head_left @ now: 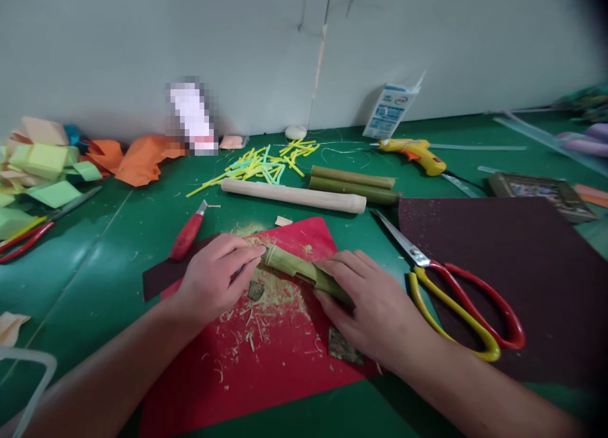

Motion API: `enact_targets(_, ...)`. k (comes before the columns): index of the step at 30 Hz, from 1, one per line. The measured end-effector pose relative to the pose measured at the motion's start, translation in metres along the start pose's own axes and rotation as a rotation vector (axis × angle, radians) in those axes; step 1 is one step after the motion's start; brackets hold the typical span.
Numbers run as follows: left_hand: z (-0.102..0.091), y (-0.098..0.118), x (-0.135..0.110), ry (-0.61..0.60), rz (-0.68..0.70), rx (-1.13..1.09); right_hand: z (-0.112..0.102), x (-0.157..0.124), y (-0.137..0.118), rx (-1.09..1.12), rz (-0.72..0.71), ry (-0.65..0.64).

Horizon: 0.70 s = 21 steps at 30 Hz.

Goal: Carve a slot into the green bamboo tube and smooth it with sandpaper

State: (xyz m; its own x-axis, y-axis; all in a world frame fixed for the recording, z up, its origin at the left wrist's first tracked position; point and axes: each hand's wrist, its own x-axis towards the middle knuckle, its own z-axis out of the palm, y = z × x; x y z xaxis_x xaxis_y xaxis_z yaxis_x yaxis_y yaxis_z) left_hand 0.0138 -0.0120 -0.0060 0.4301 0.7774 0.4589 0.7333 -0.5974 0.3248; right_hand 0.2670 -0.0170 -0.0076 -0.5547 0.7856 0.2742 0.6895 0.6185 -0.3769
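A piece of green bamboo (289,262) with a notch cut in its side lies slantwise above a red sheet (285,375). My right hand (368,292) is closed around its right end. At the other end my left hand (218,273) pinches a small dark piece, which looks like sandpaper, against the bamboo; the fingers hide most of it. Pale dust and shavings (251,330) cover the sheet beneath. Two dark, dusty scraps lie there: a small scrap (255,290) under the bamboo and a larger scrap (344,346) below my right hand.
A red-handled cutter (190,232) lies behind my left hand. Large scissors (427,267) rest on a dark brown sheet (503,267) at right. Farther back are a pale wooden rod (294,196), bamboo tubes (351,188), cut straws (263,162) and a yellow glue gun (413,154).
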Motion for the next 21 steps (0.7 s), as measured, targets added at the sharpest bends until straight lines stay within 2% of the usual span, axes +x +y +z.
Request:
enact_targets(10,0.0,0.001,0.001,-0.004,0.027,-0.002,0.001,-0.002,-0.005,0.044,0.045,-0.039)
enact_targets(15,0.002,0.005,0.0,-0.004,0.043,-0.023,0.0,-0.001,-0.011,-0.061,0.113,-0.057)
enact_targets(21,0.003,0.009,-0.001,-0.009,0.053,-0.033,-0.001,0.0,-0.011,-0.214,0.124,-0.043)
